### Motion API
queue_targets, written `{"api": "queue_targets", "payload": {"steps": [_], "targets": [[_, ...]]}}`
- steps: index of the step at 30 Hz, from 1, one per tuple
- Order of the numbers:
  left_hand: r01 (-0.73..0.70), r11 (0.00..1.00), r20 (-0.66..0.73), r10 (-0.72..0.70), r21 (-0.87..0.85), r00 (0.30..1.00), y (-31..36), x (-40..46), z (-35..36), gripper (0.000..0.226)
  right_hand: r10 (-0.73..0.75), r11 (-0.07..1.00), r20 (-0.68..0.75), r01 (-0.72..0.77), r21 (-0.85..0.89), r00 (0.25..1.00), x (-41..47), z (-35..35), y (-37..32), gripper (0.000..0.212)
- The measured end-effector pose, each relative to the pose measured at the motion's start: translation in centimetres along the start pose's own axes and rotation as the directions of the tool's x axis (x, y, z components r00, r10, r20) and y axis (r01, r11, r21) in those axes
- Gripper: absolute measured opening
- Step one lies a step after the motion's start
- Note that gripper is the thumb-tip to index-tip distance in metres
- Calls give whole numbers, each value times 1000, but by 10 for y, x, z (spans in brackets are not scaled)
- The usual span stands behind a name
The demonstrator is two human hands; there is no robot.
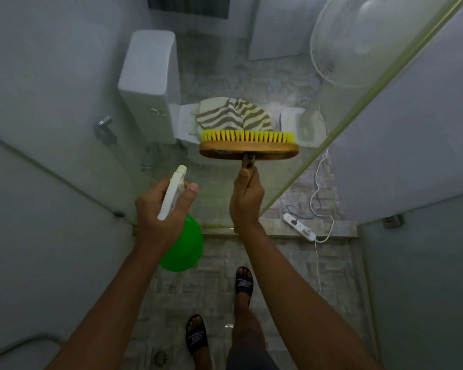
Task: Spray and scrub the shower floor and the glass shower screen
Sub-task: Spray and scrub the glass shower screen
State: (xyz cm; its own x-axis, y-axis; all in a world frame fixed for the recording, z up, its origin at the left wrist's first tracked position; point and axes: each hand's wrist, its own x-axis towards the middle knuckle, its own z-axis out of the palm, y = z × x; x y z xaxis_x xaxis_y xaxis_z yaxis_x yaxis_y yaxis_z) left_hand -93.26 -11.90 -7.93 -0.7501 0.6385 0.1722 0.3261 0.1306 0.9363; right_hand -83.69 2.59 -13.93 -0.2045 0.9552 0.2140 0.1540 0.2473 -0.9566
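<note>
From the head camera, looking down inside a shower stall, the person's left hand (159, 206) keeps a clenched grip round the neck of a green spray bottle (183, 245), its white spray head (173, 192) pointing up and forward toward the glass, the thumb raised beside the nozzle. The right hand (246, 200) grasps the short wooden handle of a scrub brush (249, 145), fingers curled round it; the brush's wooden back lies level and its yellow bristles (247, 135) face away from the person, against or just short of the glass shower screen (211, 182) (which of the two cannot be told). The screen stands straight ahead, misty and pale, with its greenish edge (358, 102) running up to the right. Below, the tiled shower floor (211, 271) carries the person's two feet in dark sandals (244, 283), and a round floor drain (160, 359) shows near the bottom edge. Seen through the glass are a white toilet cistern (149, 84), a striped cloth (235, 114) lying on the toilet lid, and a white standing fan (358, 41) at upper right. A white power strip (300, 227) lies on the tiles just beyond the sill, its cord (318, 182) trailing up and back.
</note>
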Motion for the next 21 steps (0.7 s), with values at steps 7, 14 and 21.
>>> {"api": "queue_targets", "payload": {"steps": [7, 14, 21], "targets": [[43, 998, -40, -41, 49, 998, -23, -10, -31, 37, -153, 959, 10, 146, 245, 988, 31, 9, -89, 30], [40, 998, -276, -24, 53, 961, -32, -12, -61, 62, -299, 951, 145, 283, 122, 943, 18, 48, -116, 36], [11, 997, -347, 16, 76, 938, -35, 0, -87, 60, -309, 950, 234, 312, 26, 922, -6, 87, -80, 24]]}}
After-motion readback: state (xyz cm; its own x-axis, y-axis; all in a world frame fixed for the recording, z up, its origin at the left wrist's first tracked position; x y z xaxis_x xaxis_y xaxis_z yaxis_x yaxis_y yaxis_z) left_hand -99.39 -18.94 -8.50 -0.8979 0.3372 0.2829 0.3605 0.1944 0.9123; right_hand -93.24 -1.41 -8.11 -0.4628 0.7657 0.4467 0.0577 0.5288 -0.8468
